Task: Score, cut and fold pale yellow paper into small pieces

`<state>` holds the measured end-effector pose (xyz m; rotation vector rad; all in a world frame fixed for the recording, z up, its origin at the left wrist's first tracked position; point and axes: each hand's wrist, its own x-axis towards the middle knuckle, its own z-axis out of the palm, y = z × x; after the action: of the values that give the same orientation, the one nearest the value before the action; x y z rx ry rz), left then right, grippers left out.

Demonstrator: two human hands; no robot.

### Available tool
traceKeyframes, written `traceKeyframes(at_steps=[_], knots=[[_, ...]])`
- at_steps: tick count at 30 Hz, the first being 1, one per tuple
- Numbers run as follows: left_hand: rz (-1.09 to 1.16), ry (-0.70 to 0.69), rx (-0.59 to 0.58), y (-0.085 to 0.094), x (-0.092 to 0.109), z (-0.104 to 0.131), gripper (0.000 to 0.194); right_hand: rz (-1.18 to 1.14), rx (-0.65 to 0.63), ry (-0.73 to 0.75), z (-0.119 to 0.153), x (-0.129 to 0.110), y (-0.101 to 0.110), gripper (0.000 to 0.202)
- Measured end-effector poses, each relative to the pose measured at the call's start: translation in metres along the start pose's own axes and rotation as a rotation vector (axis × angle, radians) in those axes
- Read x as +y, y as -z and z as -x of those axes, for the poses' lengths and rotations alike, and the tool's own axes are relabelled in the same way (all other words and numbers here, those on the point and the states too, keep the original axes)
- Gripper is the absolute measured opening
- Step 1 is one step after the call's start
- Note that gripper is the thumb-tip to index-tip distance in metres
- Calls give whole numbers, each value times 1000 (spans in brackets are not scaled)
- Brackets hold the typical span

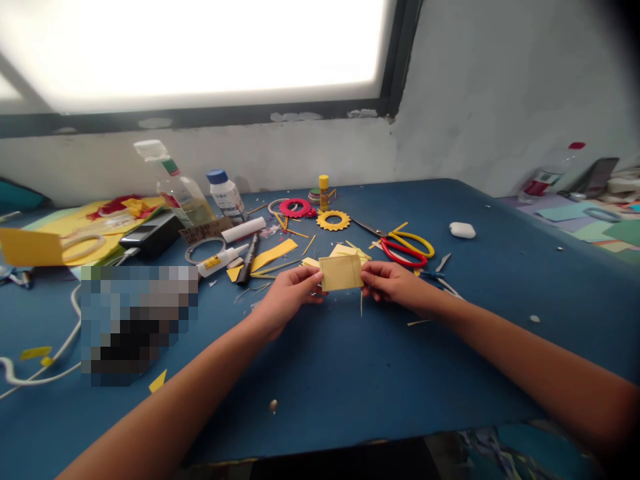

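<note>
A small pale-yellow rectangle of paper or card [341,273], with lines along its edges, is held up above the blue table. My left hand [295,293] pinches its left edge, and my right hand [393,285] pinches the right edge. Just behind it lie yellow paper scraps [350,251]. Scissors [405,248] with red and yellow handles rest close behind my right hand. Farther back are a yellow scalloped paper ring [333,220] and a pink one [296,208]. A yellow-capped glue tube [324,192] stands behind them.
On the left are a white glue bottle [220,260], a black marker [247,260], a tape roll [206,251], a blue-capped bottle [226,193] and a clear bottle [183,193]. A white case [463,230] sits at right. A white cable [55,357] crosses the left side of the table [450,373].
</note>
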<state>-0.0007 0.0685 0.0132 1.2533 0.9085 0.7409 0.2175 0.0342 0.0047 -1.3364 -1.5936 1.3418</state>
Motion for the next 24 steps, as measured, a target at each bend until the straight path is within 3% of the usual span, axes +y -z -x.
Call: traceKeyframes(at_steps=[7,13,18,24], knots=[[-70,-70,-3,-1,-1,2,29,181,92,134,4,-3,-4,24],[-159,-240,98,-3,-2,3,25,456,249,345,8,-6,-6,23],[-205,-291,151,-5,-3,3,28,484,281,358,8,-4,-5,24],[-220,-287,133,-6,-3,3,25,511,299,353,8,-5,-6,22]])
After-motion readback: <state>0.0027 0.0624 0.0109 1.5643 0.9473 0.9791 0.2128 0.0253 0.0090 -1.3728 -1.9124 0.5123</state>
